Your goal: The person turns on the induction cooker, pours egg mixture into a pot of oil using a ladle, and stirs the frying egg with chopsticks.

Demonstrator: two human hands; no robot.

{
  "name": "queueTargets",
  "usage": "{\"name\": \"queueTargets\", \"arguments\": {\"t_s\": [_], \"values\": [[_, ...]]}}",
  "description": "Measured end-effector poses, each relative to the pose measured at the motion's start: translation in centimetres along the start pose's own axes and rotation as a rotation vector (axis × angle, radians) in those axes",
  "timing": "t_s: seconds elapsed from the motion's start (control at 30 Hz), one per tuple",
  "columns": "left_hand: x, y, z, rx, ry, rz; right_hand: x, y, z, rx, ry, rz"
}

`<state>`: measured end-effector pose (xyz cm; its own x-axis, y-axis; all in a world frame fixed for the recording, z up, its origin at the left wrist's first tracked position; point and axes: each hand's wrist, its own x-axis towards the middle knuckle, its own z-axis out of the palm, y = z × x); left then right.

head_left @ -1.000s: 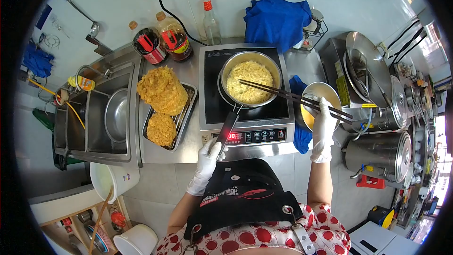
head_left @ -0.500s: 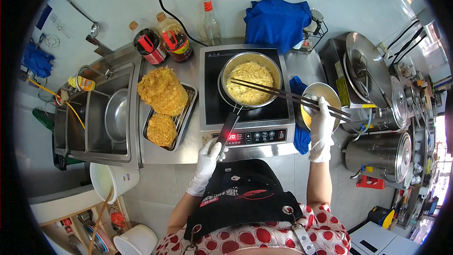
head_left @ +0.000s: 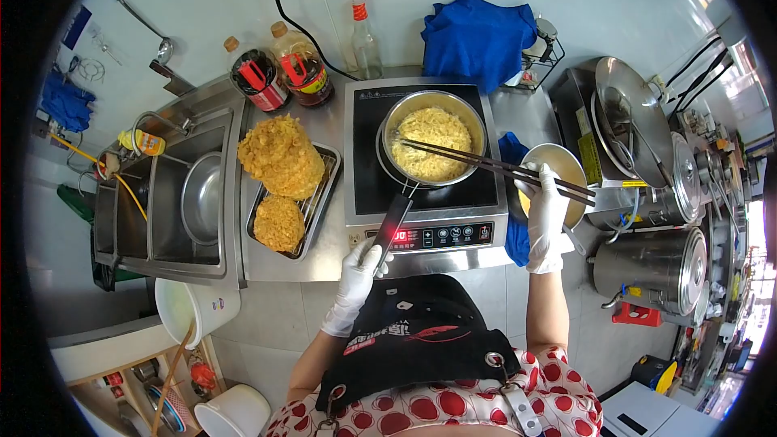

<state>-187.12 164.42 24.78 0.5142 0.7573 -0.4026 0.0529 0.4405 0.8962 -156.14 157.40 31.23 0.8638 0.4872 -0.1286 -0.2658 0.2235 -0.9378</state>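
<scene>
Gloved in white, my left hand (head_left: 356,275) is wrapped round the black handle of a steel pot (head_left: 483,142). The pot stands on the induction cooker (head_left: 364,194), whose red display is lit, and holds pale yellow noodles (head_left: 433,133). My right hand (head_left: 546,210), gloved too, grips long dark chopsticks (head_left: 506,168); their tips touch the noodles near the pot's left side. Beneath and behind that hand is a metal bowl (head_left: 575,170) with something yellow in it.
Fried noodle cakes (head_left: 279,158) sit on a racked tray (head_left: 332,163) to the left, beside the sinks (head_left: 186,251). Sauce bottles (head_left: 303,73), a glass bottle (head_left: 367,48) and a blue cloth (head_left: 477,40) line the back. Woks (head_left: 631,105) and a large pot (head_left: 647,267) stand right.
The chopstick tips have shifted within the pot, first left and then slightly down. My right hand has moved a little left and down. My left hand keeps its hold on the handle.
</scene>
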Motion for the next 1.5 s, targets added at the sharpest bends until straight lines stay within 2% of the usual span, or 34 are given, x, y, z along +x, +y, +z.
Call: {"name": "queueTargets", "arguments": {"t_s": [0.6,0.83,1.0,1.2,1.5], "values": [[0.1,-0.1,-0.2,0.01,-0.005,-0.001,-0.2,-1.9,-0.7,0.001,-0.017,-0.012],[0.0,0.1,0.0,0.008,0.008,-0.008,-0.2,-2.9,-1.0,-0.103,-0.082,-0.039],[-0.1,0.5,0.2,0.009,0.017,-0.012,1.4,-4.2,-1.6,-0.134,-0.051,0.003],[-0.2,0.0,0.1,-0.037,0.026,-0.024,3.3,-7.3,-0.3,-0.127,-0.16,0.062],[-0.2,0.9,-0.1,0.021,0.012,-0.046,8.5,-5.3,0.1,-0.148,-0.197,0.22]]}}
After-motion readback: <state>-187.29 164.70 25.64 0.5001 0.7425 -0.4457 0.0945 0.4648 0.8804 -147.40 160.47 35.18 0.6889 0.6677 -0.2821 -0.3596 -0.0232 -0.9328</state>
